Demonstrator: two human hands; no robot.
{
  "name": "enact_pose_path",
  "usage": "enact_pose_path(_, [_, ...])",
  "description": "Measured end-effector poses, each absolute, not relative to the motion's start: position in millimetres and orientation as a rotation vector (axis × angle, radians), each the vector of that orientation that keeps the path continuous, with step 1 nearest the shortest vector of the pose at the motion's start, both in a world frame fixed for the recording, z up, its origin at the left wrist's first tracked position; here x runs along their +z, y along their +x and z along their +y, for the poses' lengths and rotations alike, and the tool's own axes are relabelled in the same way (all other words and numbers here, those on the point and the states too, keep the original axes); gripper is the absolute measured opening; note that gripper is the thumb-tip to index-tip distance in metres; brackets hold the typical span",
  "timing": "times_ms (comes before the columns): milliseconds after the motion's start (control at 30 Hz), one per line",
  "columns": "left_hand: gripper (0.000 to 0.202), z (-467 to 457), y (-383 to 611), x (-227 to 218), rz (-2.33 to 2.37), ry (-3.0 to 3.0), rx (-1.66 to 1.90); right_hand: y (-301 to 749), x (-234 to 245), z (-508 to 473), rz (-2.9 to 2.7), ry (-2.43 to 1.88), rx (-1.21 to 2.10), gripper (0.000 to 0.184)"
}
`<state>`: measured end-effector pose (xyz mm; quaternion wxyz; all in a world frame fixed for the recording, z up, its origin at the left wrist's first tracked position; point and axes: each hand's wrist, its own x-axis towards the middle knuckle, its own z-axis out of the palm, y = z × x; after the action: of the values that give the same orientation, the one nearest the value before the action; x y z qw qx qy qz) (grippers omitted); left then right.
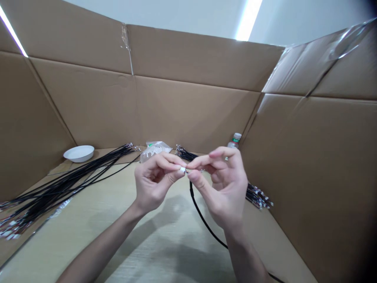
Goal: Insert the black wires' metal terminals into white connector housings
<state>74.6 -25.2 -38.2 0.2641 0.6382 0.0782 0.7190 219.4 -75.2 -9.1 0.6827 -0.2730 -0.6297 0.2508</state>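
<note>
Between the thumb and fingers of my left hand (157, 177) is pinched a small white connector (183, 169). Thin coloured wires run from it to my right hand (220, 181), whose thumb and index finger close on them just beside the connector. From under the right hand a black cable (200, 214) hangs down, curves behind the right wrist and shows again at the bottom edge. Both hands are raised above the table, fingertips almost touching. The exact grip on the wires is partly hidden by the fingers.
A bundle of black cables (73, 181) lies along the left side, and another (259, 196) reaches out at right behind my hand. At the back stand a white bowl (79, 153), a clear plastic bag (157, 148) with white pieces, and a bottle (235, 140). Cardboard walls (194, 110) surround the table (141, 251).
</note>
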Motion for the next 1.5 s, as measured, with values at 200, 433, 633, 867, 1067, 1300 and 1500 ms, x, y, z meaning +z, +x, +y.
enact_pose_path(200, [0.010,-22,79,-43,0.260,1.583,1.981,224,-12,-64,-1.522,-0.678,0.784,0.022])
enact_pose_path(433, [0.019,-17,59,-34,0.346,2.068,2.102,214,-21,-63,-1.513,-0.603,0.610,0.013])
enact_pose_path(633, [0.021,-18,56,-32,0.322,2.076,2.095,208,-24,-66,-1.454,-0.563,0.487,0.019])
enact_pose_path(867, [0.019,-21,59,-32,0.282,2.027,2.060,206,-27,-67,-1.452,-0.565,0.370,0.015])
enact_pose_path(1067, [0.025,-21,57,-31,0.233,2.061,2.025,208,-25,-67,-1.542,-0.632,0.174,0.014])
enact_pose_path(1300, [0.028,-20,57,-31,0.245,2.112,2.051,213,-23,-65,-1.669,-0.589,-0.031,0.017])
enact_pose_path(1500, [0.027,-21,56,-29,0.223,2.047,2.032,223,-15,-62,-1.590,-0.543,0.517,0.011])
